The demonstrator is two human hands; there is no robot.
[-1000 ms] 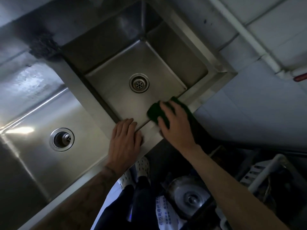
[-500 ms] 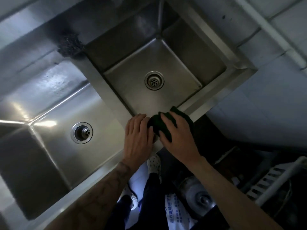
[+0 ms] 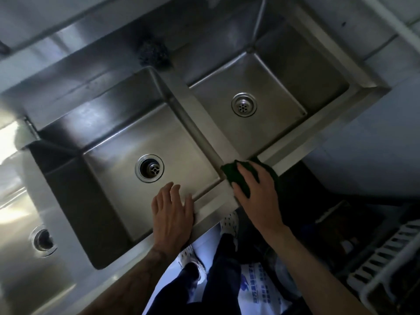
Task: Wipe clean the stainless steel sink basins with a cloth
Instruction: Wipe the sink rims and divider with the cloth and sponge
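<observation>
A stainless steel sink unit fills the view. Its right basin (image 3: pixel 277 87) has a strainer drain (image 3: pixel 244 107), and its middle basin (image 3: pixel 188 142) has an open drain (image 3: pixel 149 168). My right hand (image 3: pixel 259 198) presses a dark green cloth (image 3: pixel 229 172) flat onto the front rim, where the divider (image 3: pixel 200 123) between the two basins meets it. My left hand (image 3: pixel 172 214) rests open on the front rim of the middle basin, with its fingertips reaching over the edge.
A third basin (image 3: pixel 20 280) lies at the far left. A dark scouring pad (image 3: pixel 154 53) sits on the back ledge above the divider. Below the sink are my legs and shoes, a printed bag (image 3: pixel 254 289) and a white rack (image 3: pixel 386 258). A white pipe (image 3: pixel 391 17) runs along the tiled wall.
My right hand slid the cloth left along the front rim to the divider. My left hand moved away from the cloth onto the middle basin's rim. The view swung left.
</observation>
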